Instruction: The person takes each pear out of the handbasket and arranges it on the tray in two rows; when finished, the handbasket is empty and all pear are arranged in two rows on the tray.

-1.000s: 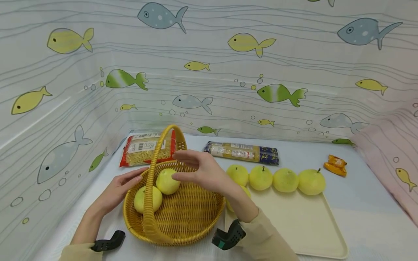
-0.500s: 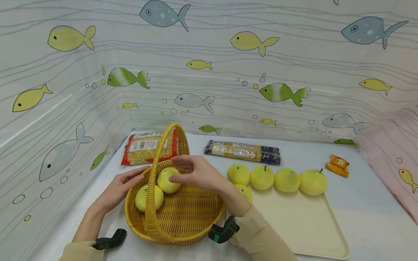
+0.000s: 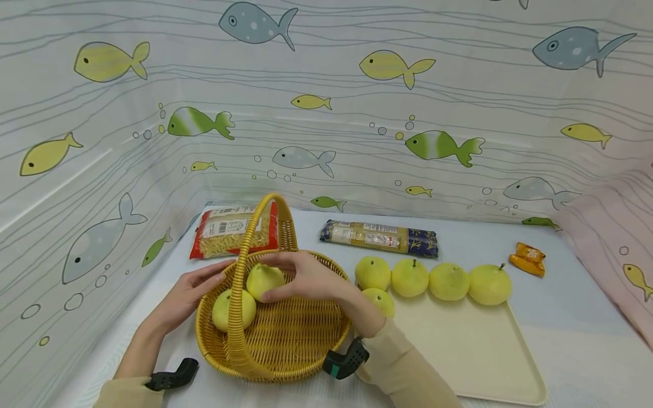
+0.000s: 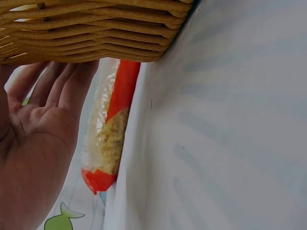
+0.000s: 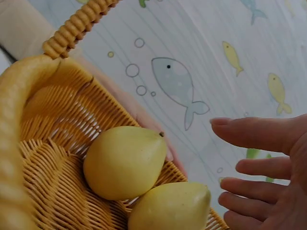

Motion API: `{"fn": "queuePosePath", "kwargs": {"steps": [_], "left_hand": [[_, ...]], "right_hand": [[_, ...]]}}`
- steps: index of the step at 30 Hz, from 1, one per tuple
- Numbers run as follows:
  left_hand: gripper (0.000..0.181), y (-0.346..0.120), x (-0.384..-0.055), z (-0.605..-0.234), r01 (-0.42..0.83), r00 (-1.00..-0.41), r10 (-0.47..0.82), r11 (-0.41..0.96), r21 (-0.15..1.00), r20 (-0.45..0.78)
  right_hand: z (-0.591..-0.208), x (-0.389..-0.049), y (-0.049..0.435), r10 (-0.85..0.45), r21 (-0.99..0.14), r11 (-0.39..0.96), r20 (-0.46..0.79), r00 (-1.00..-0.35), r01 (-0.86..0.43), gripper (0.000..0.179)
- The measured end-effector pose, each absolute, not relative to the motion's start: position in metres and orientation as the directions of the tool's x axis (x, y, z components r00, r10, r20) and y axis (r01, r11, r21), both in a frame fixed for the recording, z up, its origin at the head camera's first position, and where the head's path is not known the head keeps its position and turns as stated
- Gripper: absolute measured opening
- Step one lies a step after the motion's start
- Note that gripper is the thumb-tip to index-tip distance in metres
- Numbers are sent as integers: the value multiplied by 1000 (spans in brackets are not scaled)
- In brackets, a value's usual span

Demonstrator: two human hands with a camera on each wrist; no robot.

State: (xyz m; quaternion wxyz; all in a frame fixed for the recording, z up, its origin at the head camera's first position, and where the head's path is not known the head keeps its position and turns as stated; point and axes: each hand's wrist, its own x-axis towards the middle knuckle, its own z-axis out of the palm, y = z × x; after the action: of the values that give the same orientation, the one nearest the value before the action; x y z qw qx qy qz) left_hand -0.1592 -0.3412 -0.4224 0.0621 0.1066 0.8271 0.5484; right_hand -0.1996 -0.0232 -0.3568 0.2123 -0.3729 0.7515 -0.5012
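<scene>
A yellow wicker basket [image 3: 291,340] with a tall arched handle holds two pale yellow pomelos, a rear pomelo [image 3: 259,283] and a front pomelo [image 3: 221,313]. My right hand [image 3: 312,277] is over the basket at the rear pomelo, fingers above it and thumb low at its right side in the head view. The right wrist view shows those fingers [image 5: 252,187] extended and spread. Against the basket's left outer side rests my left hand [image 3: 190,292]. Its fingers [image 4: 72,91] reach straight along the wicker, their tips hidden behind it in the left wrist view.
Right of the basket, a cream tray [image 3: 459,345] bears several more pomelos [image 3: 410,277] along its far and left edges. Behind stand a red-ended pasta bag [image 3: 216,245] and a spaghetti pack [image 3: 377,238]. An orange packet [image 3: 528,259] lies far right.
My right hand has come down lower around the rear pomelo, its thumb dropping to the fruit's lower right. That pomelo has turned a little. My left hand stays at the basket's side.
</scene>
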Motion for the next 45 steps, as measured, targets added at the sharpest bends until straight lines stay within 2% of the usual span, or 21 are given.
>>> {"fn": "queuePosePath", "kwargs": {"steps": [13, 27, 39, 45], "left_hand": [[45, -339, -162, -420, 112, -970, 242, 387, 915, 16], [47, -339, -161, -420, 96, -974, 225, 408, 908, 2], [47, -339, -158, -419, 91, -976, 219, 407, 909, 0], [46, -338, -157, -418, 85, -977, 214, 406, 910, -4]], "right_hand": [[-375, -203, -34, -722, -866, 291, 80, -687, -407, 71], [-382, -207, -34, -719, -785, 369, 100, -688, -498, 68], [-385, -206, -35, -706, -774, 432, 29, -707, -463, 65], [-387, -204, -35, -724, -810, 415, -19, -690, -414, 64]]}}
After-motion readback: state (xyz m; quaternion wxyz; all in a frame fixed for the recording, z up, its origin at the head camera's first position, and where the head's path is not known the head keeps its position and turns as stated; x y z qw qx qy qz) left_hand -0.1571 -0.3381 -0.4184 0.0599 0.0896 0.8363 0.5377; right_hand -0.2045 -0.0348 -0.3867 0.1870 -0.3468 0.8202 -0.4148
